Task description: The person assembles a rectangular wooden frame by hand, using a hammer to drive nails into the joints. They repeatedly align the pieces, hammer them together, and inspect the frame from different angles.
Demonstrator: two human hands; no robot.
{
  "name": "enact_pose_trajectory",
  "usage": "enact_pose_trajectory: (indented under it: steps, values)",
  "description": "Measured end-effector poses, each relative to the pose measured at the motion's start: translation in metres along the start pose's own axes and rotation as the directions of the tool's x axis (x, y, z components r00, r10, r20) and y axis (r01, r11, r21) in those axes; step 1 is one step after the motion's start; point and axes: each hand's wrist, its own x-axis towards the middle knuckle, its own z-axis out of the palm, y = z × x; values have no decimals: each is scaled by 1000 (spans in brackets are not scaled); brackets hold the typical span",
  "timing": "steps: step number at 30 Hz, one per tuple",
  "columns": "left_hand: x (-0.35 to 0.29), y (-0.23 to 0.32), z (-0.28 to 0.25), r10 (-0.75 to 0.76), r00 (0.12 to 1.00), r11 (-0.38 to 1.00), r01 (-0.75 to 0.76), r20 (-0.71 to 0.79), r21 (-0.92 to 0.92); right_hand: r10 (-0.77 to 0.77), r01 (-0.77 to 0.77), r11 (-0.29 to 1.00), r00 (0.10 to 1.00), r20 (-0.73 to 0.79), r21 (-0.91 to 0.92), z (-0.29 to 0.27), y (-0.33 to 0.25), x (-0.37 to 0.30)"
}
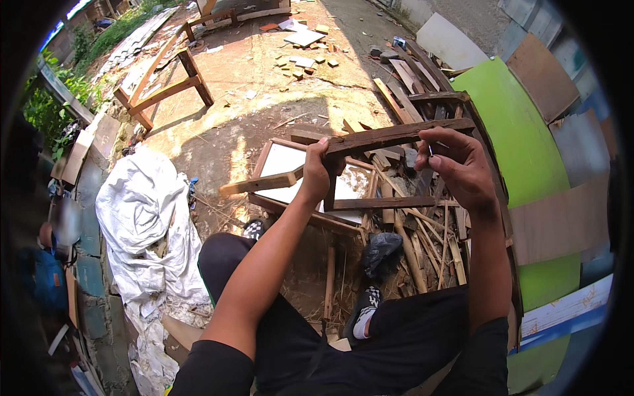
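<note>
My left hand [314, 173] is wrapped round the left end of a dark wooden bar [383, 137], which I hold up in front of me. The bar seems part of a frame with a lower wooden rail [386, 203] and a short piece [259, 183] jutting left. My right hand [464, 168] is raised by the bar's right part, thumb and fingers pinched on a small, thin metal piece that looks like a nail [430, 150]. Beneath the frame lies a white panel with a wooden border [281, 158].
Wood scraps and sticks [413, 254] litter the ground, with a black plastic bag [383, 254] among them. A white sheet [142, 218] lies to the left. Farther off stands another wooden frame [168, 92]. Green boards [512, 125] lean along the right side.
</note>
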Motion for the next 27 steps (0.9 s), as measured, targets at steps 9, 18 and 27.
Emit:
enact_pose_trajectory:
  steps: [9,18,27]
  values:
    - [-6,0,7,-36,999,999,35,-34,-11,-499,432,398,842,204,-809,51,59,80]
    - [-12,5,5,101,995,985,-104,26,139,-264,177,435,962,63,-883,58,89,83]
    - [-15,1,-6,101,995,766,-82,6,638,-305,192,392,950,69,-900,60,77,79]
